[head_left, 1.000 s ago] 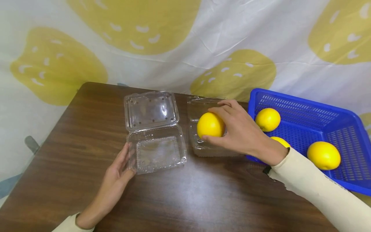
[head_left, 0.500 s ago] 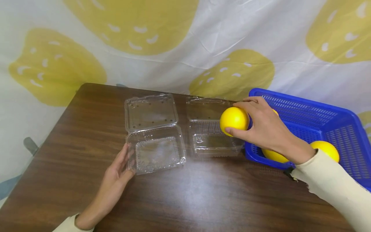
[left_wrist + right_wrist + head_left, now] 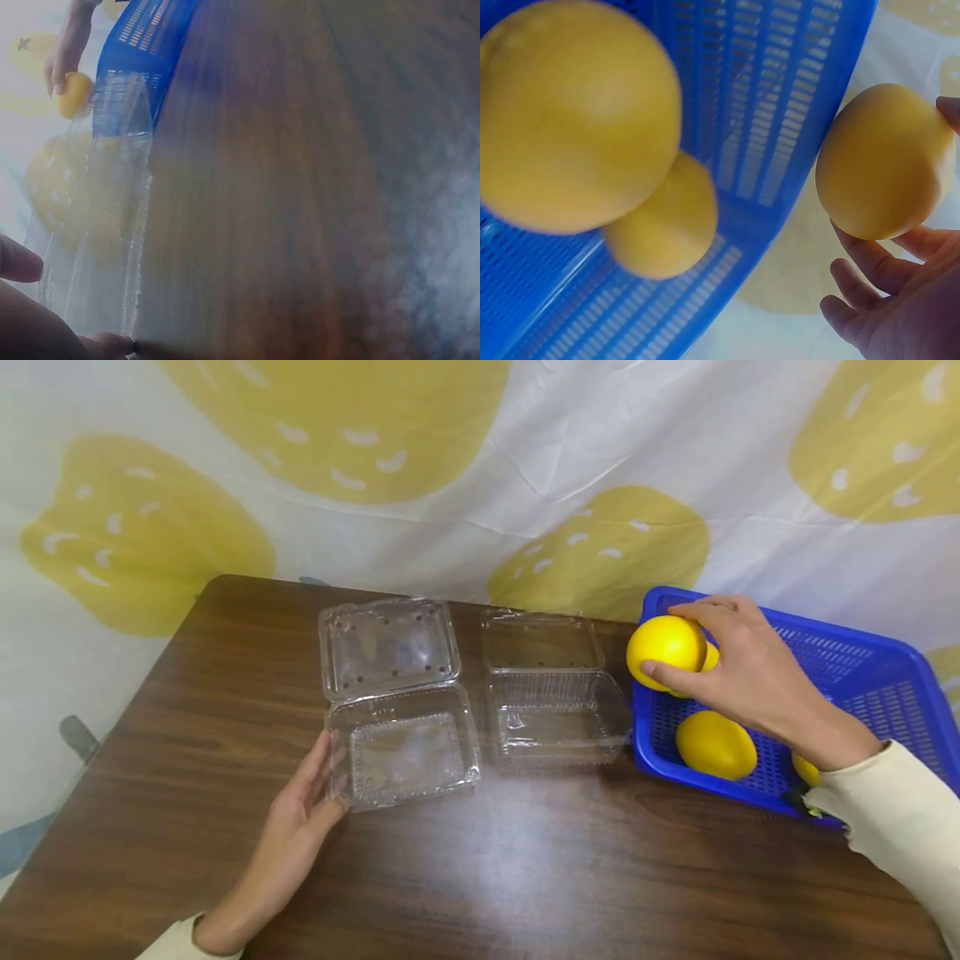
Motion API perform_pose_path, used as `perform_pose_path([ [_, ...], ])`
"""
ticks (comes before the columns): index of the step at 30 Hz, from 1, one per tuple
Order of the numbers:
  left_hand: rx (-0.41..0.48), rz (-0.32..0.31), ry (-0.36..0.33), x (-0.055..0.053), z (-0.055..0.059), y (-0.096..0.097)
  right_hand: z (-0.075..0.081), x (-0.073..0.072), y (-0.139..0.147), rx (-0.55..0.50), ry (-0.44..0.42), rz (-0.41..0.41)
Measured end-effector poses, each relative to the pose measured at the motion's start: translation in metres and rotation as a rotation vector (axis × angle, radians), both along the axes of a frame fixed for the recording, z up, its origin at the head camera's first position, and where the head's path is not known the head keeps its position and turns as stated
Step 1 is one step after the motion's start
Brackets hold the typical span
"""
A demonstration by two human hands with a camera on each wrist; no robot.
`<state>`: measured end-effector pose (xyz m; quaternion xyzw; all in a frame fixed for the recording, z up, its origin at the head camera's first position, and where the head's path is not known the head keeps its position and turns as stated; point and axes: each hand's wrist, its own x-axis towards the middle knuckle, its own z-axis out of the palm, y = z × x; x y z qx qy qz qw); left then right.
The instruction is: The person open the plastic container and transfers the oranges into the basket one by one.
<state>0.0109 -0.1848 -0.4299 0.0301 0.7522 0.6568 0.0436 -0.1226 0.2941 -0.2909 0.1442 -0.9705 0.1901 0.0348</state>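
Observation:
My right hand [image 3: 757,668] holds a round yellow fruit [image 3: 666,650] between thumb and fingers, above the left side of the blue basket [image 3: 862,652]. In the right wrist view, that held fruit [image 3: 885,161] is at the basket's rim. Inside the basket lie another yellow fruit [image 3: 716,745], one partly behind the held fruit, and one mostly covered by the right wrist. My left hand [image 3: 296,818] grips the left side of an open clear plastic clamshell container [image 3: 408,752], thumb near its front corner. The left wrist view shows the thumb and a finger [image 3: 19,259] at its edges.
A second open clear clamshell container [image 3: 555,718] stands between the first one and the basket, close to the basket's left wall. Everything rests on a dark brown wooden table [image 3: 487,877]. Behind it hangs a white cloth [image 3: 420,543] with yellow fruit prints.
My right hand has carried the fruit rightward from over the second container to over the basket's left side. The left hand has stayed at the first container, whose lid shifted slightly.

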Motion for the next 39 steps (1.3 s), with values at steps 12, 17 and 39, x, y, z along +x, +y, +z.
perform_pose_path([
  [12,0.011,0.0,-0.025,-0.002,0.0,-0.004,-0.003,0.0,0.047,0.042,-0.072,-0.107],
  [17,0.007,0.003,-0.038,-0.003,0.0,-0.006,-0.006,-0.003,0.068,0.061,-0.091,-0.156],
  [39,0.001,0.031,0.047,-0.005,0.003,-0.012,-0.012,-0.006,0.102,0.202,-0.138,-0.166],
])
